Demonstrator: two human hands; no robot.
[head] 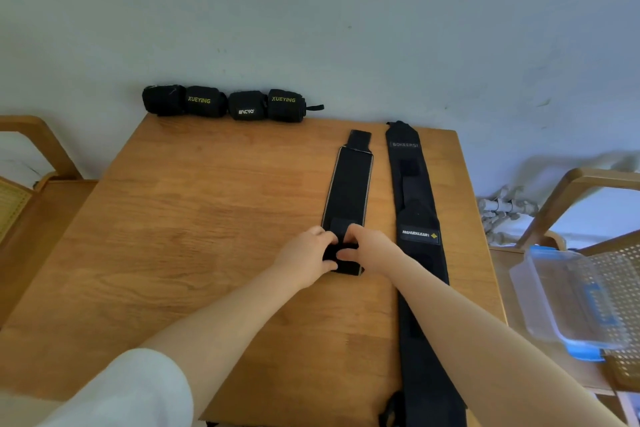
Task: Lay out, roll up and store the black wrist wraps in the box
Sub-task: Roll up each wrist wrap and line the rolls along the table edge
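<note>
Black wrist wrap [348,184] on the counter [207,218]: left hand [306,258] and right hand [367,246] pinch its near end; rolling tight, edges aligned, seems best.

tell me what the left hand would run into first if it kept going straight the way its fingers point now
Most likely the right hand: the left hand points right across the rolled end of the wrist wrap both grip, though depth is hard to judge.

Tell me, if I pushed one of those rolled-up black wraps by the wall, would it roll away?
Probably a little. The rolled wraps look round like logs, so one could roll. They seem soft cloth, likely light and not breakable. The strap tail sticking out might stop it.
</note>
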